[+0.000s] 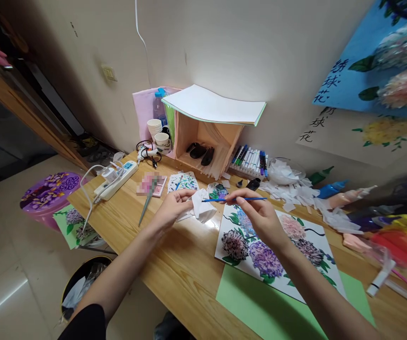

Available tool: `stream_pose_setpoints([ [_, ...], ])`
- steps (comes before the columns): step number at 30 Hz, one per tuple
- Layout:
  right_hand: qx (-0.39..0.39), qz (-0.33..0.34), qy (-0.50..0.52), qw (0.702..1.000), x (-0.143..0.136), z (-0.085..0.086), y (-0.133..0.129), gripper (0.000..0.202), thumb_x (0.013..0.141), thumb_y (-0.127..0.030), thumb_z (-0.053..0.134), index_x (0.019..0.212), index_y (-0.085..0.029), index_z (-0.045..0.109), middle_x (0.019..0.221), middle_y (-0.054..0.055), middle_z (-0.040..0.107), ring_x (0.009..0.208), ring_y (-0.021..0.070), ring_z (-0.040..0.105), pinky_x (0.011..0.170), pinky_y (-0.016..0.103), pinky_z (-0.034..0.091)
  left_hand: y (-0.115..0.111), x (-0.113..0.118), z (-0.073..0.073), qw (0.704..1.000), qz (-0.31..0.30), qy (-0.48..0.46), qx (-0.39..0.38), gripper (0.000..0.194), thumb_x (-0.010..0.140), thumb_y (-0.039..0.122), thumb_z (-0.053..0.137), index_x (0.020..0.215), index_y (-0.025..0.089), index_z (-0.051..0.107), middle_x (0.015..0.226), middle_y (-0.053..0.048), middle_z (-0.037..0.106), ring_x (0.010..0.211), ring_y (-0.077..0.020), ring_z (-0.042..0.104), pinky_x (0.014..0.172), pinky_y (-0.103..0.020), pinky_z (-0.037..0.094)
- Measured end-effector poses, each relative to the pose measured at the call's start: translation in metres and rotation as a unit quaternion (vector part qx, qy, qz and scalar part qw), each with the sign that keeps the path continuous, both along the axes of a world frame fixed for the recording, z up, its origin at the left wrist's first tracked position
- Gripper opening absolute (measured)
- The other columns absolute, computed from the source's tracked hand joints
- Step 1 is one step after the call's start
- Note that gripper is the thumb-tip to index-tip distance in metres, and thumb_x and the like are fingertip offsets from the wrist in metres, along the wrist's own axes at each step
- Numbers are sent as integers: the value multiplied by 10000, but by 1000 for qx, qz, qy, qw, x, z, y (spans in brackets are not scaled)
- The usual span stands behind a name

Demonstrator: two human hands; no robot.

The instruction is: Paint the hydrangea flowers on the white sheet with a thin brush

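Note:
My left hand (173, 206) grips a crumpled white tissue (201, 206) above the wooden table. A thin blue paintbrush (253, 199) is pinched between the fingers of my right hand (256, 212). Its tip end points left and meets the tissue; whether the bristles are wrapped in it I cannot tell. Below my right hand and forearm lies a white sheet with a painting of hydrangeas (265, 259) in purple, pink and blue, partly covered by my arm. Behind the tissue is a small paint-smeared piece (218, 191).
Green paper (238, 302) lies under the painting. Left stand a power strip (118, 182), scissors (147, 203) and a paint-marked sheet (182, 181). At the back are a wooden box (185, 137), paper cups (161, 140) and markers (249, 159). Paint bottles (333, 189) and paper scraps (288, 191) line the right.

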State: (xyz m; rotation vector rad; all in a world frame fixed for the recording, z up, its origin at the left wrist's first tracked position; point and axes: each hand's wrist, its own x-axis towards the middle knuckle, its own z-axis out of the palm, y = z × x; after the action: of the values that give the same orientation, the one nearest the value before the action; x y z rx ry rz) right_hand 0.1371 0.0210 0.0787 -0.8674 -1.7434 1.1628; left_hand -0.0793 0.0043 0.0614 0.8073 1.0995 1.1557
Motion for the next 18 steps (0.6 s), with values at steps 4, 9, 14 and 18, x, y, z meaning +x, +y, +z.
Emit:
stream_pose_setpoints([
  [4, 25, 1, 5, 1000, 12, 3, 6, 208, 906, -320, 487, 894, -225, 672, 903, 40, 650, 876, 162, 595, 810, 321, 480, 0, -7, 4, 1000, -6, 8, -14, 447, 409, 181, 869, 832, 110, 742, 687, -60, 726, 586, -131, 617, 575, -196, 428],
  [9, 6, -19, 49, 999, 22, 2, 14, 191, 877, -334, 532, 876, -218, 684, 887, 44, 645, 866, 170, 602, 772, 315, 500, 0, -12, 3, 1000, -15, -20, -5, 441, 432, 180, 866, 853, 124, 747, 722, -65, 733, 601, -130, 631, 596, -187, 443],
  [14, 29, 15, -5, 999, 19, 8, 10, 229, 890, -338, 501, 889, -227, 701, 896, 46, 676, 876, 181, 610, 808, 352, 497, 0, -9, 3, 998, -44, -32, 9, 414, 519, 210, 842, 911, 125, 742, 814, -95, 739, 672, -151, 656, 614, -191, 446],
  [18, 25, 0, -11, 1000, 23, 9, 10, 226, 875, -351, 529, 870, -228, 718, 892, 46, 683, 867, 186, 616, 807, 361, 505, -1, -10, 4, 999, -50, -9, 13, 411, 529, 170, 817, 932, 134, 741, 824, -95, 741, 640, -143, 645, 556, -178, 425],
])
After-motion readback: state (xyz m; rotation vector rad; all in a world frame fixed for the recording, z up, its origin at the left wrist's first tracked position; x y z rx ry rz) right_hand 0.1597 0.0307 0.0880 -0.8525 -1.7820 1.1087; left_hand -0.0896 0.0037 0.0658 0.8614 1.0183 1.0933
